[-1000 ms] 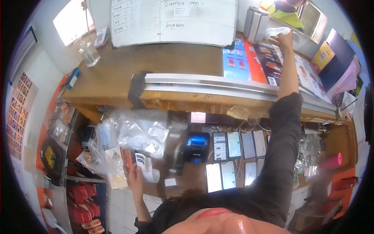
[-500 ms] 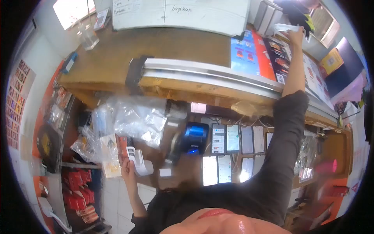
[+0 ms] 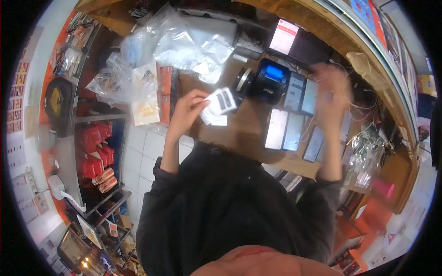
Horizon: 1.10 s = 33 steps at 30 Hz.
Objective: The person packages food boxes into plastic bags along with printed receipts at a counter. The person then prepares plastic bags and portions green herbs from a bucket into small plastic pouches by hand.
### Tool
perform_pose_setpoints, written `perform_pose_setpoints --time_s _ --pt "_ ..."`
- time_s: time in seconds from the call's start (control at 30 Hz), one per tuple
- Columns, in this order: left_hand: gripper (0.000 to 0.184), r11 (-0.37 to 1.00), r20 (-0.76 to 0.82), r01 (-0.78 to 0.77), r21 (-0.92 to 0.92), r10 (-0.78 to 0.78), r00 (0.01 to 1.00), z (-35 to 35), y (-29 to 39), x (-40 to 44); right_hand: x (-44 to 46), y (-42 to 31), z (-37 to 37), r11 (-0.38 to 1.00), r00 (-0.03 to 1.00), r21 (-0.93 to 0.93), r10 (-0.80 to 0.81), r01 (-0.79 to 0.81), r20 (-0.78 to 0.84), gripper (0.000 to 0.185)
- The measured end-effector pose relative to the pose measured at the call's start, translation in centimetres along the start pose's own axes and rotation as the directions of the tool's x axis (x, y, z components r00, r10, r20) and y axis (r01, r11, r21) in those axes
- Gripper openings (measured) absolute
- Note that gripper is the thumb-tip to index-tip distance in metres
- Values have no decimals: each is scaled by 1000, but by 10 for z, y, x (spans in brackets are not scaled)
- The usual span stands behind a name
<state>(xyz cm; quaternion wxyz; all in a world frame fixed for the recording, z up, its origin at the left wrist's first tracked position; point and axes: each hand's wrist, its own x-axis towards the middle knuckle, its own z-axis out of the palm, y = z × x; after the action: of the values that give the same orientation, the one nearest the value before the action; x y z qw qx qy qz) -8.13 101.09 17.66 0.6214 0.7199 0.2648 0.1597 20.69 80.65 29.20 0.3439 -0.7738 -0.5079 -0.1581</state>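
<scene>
My left hand (image 3: 185, 112) is closed on a printed paper slip (image 3: 222, 101), white with black print, pinched between thumb and fingers above the brown desk. A small white paper piece (image 3: 219, 120) shows just below the slip. My right hand (image 3: 330, 89) is smeared by motion over the right part of the desk, so its fingers cannot be made out. Beneath and beside it lie several smartphones (image 3: 293, 132), some with lit screens. Between my hands stands a black and blue label printer (image 3: 271, 83), with a dark roll holder (image 3: 243, 79) at its left.
Clear plastic bags (image 3: 193, 46) are heaped at the back left. A lit screen (image 3: 283, 37) stands behind the printer. Loose cables (image 3: 354, 99) trail at the right, near more clear wrapping (image 3: 366, 152). A raised counter edge (image 3: 354, 18) borders the back; red packets (image 3: 94, 142) fill a left shelf.
My right arm has come back from across the raised counter, where that hand held something white, to above the phones. My left hand has moved right with the slip. The view has tilted down.
</scene>
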Motion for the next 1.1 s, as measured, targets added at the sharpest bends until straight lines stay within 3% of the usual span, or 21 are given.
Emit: perform_pose_setpoints --time_s 0.03,0.07,0.1,0.13,0.2,0.27,0.3,0.4,0.43,0.47,0.53,0.57,0.63,0.7,0.77,0.8,0.87,0.93,1.0,1.1 --pt "18 1000 7 1 -1 -1 1000 -3 1 0 -38 -16 36 986 958 24 157 -168 241 17" --pt "19 991 179 106 -80 -90 980 -4 4 2 -61 -27 72 974 960 152 125 -166 252 17" --pt "20 964 356 229 -136 -168 919 -4 6 3 -86 -32 100 904 910 252 254 -344 328 18" --pt "21 976 429 212 -47 -172 887 -5 -2 7 -112 -31 131 826 866 323 342 -462 365 18" --pt "20 968 509 232 -97 -152 847 3 -31 15 -139 -41 170 726 807 366 458 -582 374 21" --pt "22 980 567 198 -34 -144 811 11 -66 27 -147 -49 196 602 646 256 627 -756 434 32" --pt "23 988 607 157 11 -131 784 15 -79 32 -136 -65 196 445 546 318 711 -837 442 34" --pt "21 996 666 49 71 -84 741 23 -100 50 -130 -59 211 439 484 208 753 -874 446 37" --pt "18 997 663 76 29 -76 745 26 -107 56 -113 -72 200 385 403 148 755 -911 517 34" --pt "18 997 678 76 21 -70 732 26 -115 63 -115 -76 204 377 393 138 769 -916 505 34" --pt "20 994 710 -6 114 -77 700 25 -110 69 -128 -80 214 515 600 312 724 -799 341 27" --pt "21 983 691 -66 172 -73 719 25 -106 70 -139 -89 221 632 711 367 690 -682 134 20" --pt "22 990 696 -53 130 -53 716 23 -104 74 -135 -140 188 523 649 488 750 -699 126 16" --pt "24 998 730 36 48 -60 681 23 -113 74 -148 -185 164 440 574 466 796 -768 194 17" --pt "24 997 738 15 77 -66 672 23 -109 75 -178 -214 162 128 348 458 830 -880 435 20" --pt "23 994 737 -6 111 -78 671 22 -105 75 -188 -215 168 127 343 457 836 -880 428 20" --pt "22 995 728 -20 93 -55 684 19 -99 73 -215 -211 187 -33 201 447 861 -894 467 27" --pt "21 997 711 15 79 -67 700 16 -99 71 -235 -203 208 -68 224 530 855 -845 467 34" --pt "23 996 723 24 82 -76 687 13 -99 70 -241 -198 220 -101 173 513 871 -852 460 36" --pt "25 998 742 8 64 -53 669 15 -98 70 -250 -189 232 -46 209 488 866 -872 455 36"
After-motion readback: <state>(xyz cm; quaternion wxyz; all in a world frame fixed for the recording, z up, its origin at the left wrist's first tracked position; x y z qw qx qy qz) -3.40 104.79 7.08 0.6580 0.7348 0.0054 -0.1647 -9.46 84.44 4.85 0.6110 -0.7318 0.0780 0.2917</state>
